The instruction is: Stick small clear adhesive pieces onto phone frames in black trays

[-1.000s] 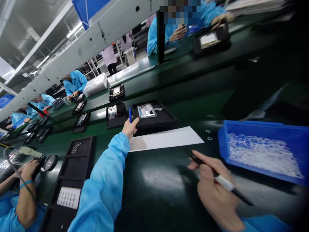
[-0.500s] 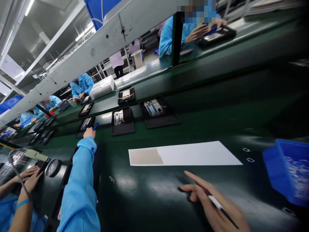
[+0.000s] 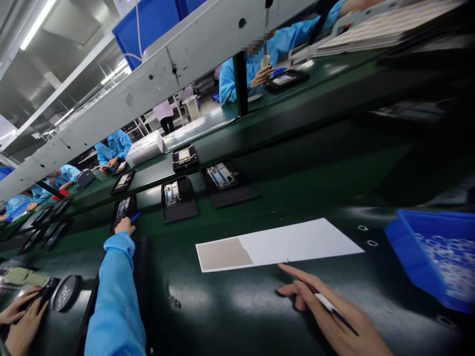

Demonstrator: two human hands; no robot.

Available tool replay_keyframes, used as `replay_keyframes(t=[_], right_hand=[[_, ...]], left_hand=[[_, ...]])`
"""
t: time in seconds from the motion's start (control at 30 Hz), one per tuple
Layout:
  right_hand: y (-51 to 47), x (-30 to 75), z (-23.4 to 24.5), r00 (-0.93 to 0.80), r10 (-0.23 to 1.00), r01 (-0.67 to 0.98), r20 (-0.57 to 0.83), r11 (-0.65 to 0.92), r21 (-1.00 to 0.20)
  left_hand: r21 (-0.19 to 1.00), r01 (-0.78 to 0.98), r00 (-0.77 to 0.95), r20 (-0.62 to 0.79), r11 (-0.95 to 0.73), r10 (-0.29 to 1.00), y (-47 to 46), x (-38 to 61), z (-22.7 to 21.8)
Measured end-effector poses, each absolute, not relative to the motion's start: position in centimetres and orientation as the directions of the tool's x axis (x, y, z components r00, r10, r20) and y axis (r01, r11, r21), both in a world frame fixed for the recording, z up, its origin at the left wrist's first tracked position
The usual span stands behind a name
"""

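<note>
My left hand, in a light blue sleeve, stretches far out to the conveyor and grips a small blue pen-like tool. It rests at the near edge of a black tray that carries a phone frame. My right hand lies low on the dark green bench, fingers closed round black tweezers with a white band, index finger stretched toward a white sheet with a tan patch.
Further black trays with phone frames ride the green belt. A blue bin of small clear parts stands at right. Another person's hands work at lower left beside a round black dish. Workers in blue sit across the line.
My left hand has left the right-hand tray and swung left along the belt to a tray further left, still with the blue tool. My right hand barely moved.
</note>
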State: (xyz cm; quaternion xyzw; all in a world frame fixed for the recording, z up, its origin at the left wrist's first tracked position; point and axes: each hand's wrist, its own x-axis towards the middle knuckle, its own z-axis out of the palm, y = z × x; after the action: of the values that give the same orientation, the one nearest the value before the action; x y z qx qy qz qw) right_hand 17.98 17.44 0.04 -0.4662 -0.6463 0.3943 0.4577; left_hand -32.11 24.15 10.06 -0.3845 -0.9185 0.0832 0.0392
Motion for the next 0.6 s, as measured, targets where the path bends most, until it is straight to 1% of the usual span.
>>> replay_keyframes(t=[0.13, 0.27, 0.43, 0.53, 0.6], right_hand=[[17.4, 17.8, 0.3, -0.156, 0.964, 0.194, 0.217, 0.245, -0.950], [17.3, 17.6, 0.6, -0.172, 0.963, 0.154, 0.206, 0.233, -0.960], [17.2, 17.7, 0.8, -0.172, 0.968, 0.119, 0.183, 0.204, -0.972], [17.1, 17.7, 1.1, -0.140, 0.981, 0.047, 0.136, 0.144, -0.989], [17.3, 17.7, 1.3, -0.110, 0.990, -0.022, 0.090, 0.088, -0.996]], left_hand=[[-0.153, 0.786, -0.594, 0.084, 0.600, 0.800, 24.8, -29.1, 11.0], [-0.117, 0.851, -0.489, 0.183, 0.512, 0.853, 25.5, -24.3, 12.6], [-0.097, 0.931, -0.325, 0.221, 0.352, 0.920, 24.4, -16.3, 14.5], [-0.102, 0.978, -0.159, 0.202, 0.182, 0.966, 20.6, -10.9, 15.2], [-0.112, 0.993, 0.066, 0.192, -0.045, 0.979, 16.8, -7.5, 15.6]])
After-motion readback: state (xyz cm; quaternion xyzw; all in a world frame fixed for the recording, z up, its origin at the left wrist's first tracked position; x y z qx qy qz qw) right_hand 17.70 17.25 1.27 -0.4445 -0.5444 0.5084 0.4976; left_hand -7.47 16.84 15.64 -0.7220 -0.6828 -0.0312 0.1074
